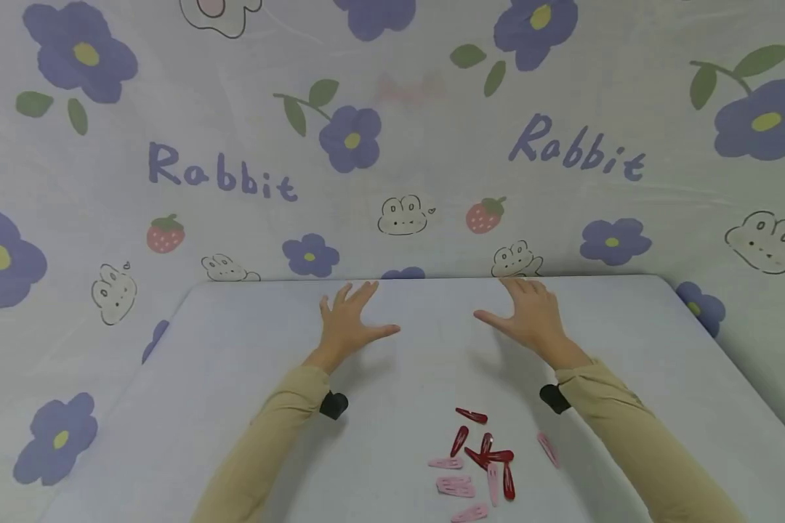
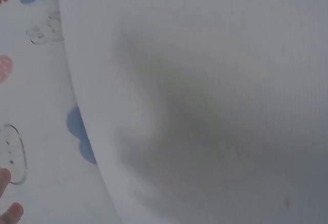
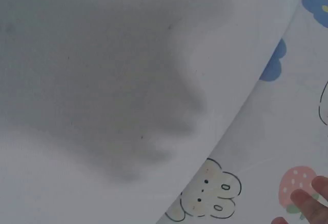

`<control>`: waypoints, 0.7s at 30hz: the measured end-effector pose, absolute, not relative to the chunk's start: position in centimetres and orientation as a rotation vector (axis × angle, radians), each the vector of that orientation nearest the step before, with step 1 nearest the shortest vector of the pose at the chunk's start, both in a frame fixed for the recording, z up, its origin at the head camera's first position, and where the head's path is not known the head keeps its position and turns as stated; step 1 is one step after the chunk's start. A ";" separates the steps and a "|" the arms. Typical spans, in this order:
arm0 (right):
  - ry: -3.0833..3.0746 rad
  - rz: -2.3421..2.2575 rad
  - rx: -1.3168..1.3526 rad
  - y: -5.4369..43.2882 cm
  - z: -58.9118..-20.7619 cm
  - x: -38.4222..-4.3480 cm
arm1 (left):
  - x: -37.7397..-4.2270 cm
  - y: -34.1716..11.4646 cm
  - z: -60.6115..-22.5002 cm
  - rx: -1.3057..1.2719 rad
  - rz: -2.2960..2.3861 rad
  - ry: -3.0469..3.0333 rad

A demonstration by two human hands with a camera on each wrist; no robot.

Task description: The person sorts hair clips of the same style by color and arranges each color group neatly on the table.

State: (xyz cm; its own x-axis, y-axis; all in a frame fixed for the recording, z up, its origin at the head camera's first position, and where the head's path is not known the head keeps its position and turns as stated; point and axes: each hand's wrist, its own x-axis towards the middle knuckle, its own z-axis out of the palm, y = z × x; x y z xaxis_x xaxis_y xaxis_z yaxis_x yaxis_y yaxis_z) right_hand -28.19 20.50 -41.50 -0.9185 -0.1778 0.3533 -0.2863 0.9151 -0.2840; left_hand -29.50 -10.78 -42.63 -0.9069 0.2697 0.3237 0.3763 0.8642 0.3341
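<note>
My left hand is held over the far part of the white table, fingers spread and thumb pointing right, with nothing in it. Facing it from the other side, my right hand has its fingers spread too and holds nothing. Nearer to me lie several small snap hair clips: dark red ones such as the red hair clip, and pale pink ones such as the pink hair clip. One pink clip lies apart, beside my right forearm. In both wrist views only some fingertips and blurred hand shadows on the tabletop show.
Behind the table hangs a white cloth printed with purple flowers, rabbits, strawberries and lettering. The table's far edge runs just past my fingertips. A black wrist device sits under the left sleeve, another under the right.
</note>
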 end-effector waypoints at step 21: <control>-2.469 1.328 0.033 19.7 -45.1 -16.8 | -21.2 -3.6 -46.3 -0.788 -1.245 -2.495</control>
State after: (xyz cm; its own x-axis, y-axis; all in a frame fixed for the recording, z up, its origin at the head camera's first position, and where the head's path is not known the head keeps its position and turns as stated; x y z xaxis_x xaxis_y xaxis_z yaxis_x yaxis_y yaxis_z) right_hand -16.82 19.68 -45.07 -0.9431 0.1370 0.3030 -0.1772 0.5640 -0.8066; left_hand -21.21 -3.58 -46.35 -0.8244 0.3578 0.4385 0.5655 0.4905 0.6630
